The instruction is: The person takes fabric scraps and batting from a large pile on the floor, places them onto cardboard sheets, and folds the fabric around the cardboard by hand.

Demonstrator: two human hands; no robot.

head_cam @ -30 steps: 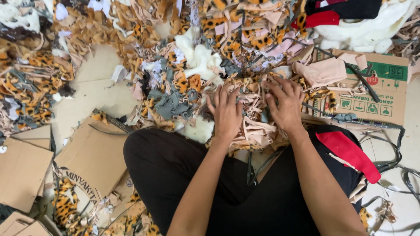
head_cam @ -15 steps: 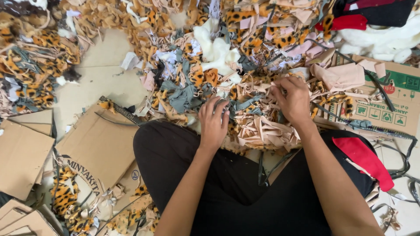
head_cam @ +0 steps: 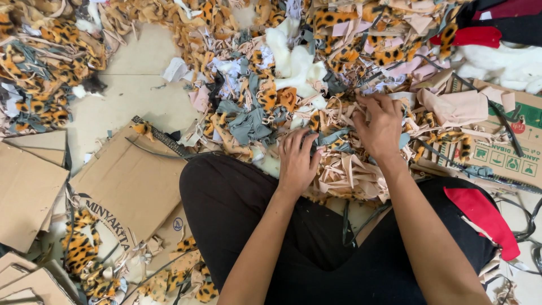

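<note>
A big heap of fabric scraps (head_cam: 339, 68) covers the floor in front of my crossed legs in black trousers (head_cam: 237, 220): leopard-print pieces, beige strips, grey bits and white fluffy pieces (head_cam: 293, 62). My left hand (head_cam: 296, 161) lies palm down on the near edge of the heap, fingers spread over grey and beige scraps. My right hand (head_cam: 379, 125) is further in, fingers curled down into the beige strips (head_cam: 350, 175); what it grips is hidden under the fingers.
Flattened cardboard sheets (head_cam: 130, 181) lie to my left, with more leopard scraps (head_cam: 39, 73) at the far left. A printed cardboard box (head_cam: 508, 152) sits at the right. A red fabric piece (head_cam: 483, 217) rests on my right thigh. Black straps trail at the right edge.
My right hand has moved further into the heap and to the right. My left hand stays pressed on the near scraps. The view has tilted slightly forward.
</note>
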